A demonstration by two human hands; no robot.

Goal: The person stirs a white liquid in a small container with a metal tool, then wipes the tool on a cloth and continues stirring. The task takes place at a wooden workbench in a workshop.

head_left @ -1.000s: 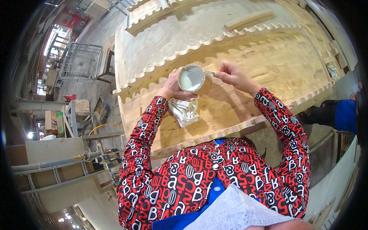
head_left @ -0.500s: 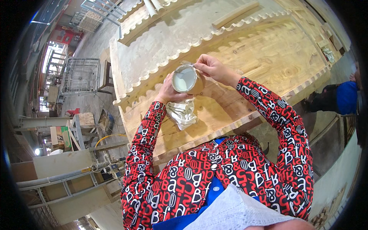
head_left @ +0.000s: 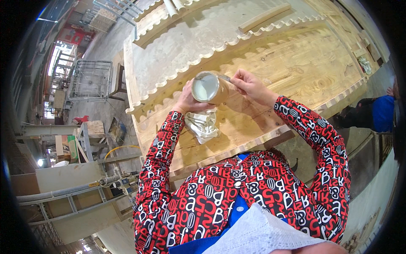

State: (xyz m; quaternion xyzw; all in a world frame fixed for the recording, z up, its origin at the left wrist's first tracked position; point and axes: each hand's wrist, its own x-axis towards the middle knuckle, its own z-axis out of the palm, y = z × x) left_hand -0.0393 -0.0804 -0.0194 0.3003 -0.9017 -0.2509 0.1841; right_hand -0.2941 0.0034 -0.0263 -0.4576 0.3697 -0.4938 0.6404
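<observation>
Over the plywood panel, my left hand (head_left: pixel 186 98) is wrapped around a round brown tub (head_left: pixel 223 92), tilted so that its mouth faces me. White paste or paint (head_left: pixel 205 89) lies inside it, with smears around the wall. My right hand (head_left: pixel 250 86) is closed on a thin, flat grey tool like a putty knife (head_left: pixel 225 78), whose far end is at the tub's right rim. A crumpled white cloth (head_left: pixel 202 127) lies on the plywood just below the tub.
Wavy-edged wooden strips (head_left: pixel 220 47) run across the plywood panel (head_left: pixel 292 63). A loose wooden bar (head_left: pixel 265 17) lies beyond. At far right is a person in blue (head_left: pixel 382 114). To the left stand a metal cage cart (head_left: pixel 89 80) and a pipe rail (head_left: pixel 63 194).
My right hand has moved right and a little down, away from the tub's rim, and the tool now shows between them. The left hand has turned the tub slightly.
</observation>
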